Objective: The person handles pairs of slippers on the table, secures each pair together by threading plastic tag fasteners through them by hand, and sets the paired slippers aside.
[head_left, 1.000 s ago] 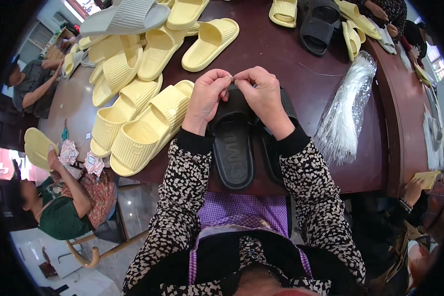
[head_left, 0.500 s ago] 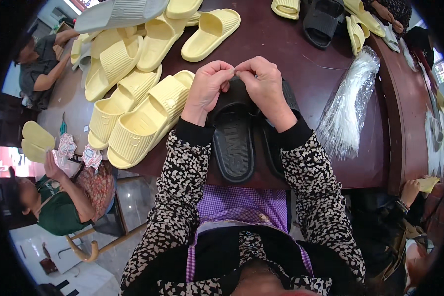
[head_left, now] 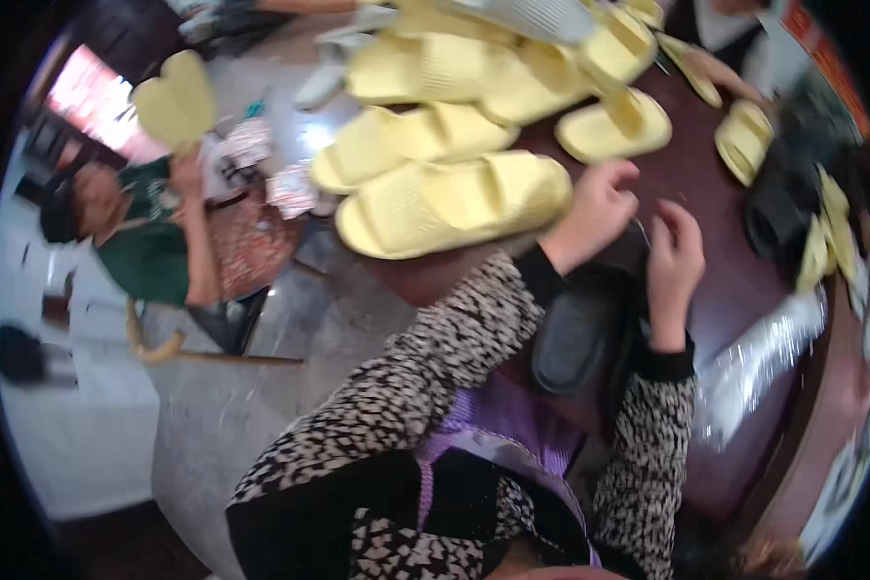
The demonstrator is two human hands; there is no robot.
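A black slipper (head_left: 575, 333) lies on the dark red table in front of me, its open foot end toward me. Its upper part is in shadow between my hands, and a second black slipper beside it is mostly covered by my right forearm. My left hand (head_left: 594, 217), fingers curled in, is above the slipper's far end on the left. My right hand (head_left: 675, 271) is closed at the fingertips, apart from the left one. Between them shows a thin pale strand (head_left: 642, 230), blurred; which hand holds it I cannot make out.
Yellow slippers (head_left: 454, 203) are heaped left and ahead, with a grey one (head_left: 541, 14) on top. To the right lie a clear bag of white strands (head_left: 759, 367) and more black slippers (head_left: 783, 208). At left a seated person (head_left: 155, 227) holds yellow pieces (head_left: 176, 101).
My view has swung left, so the table sits farther right. My hands, earlier meeting fingertip to fingertip over the black slippers, have come apart.
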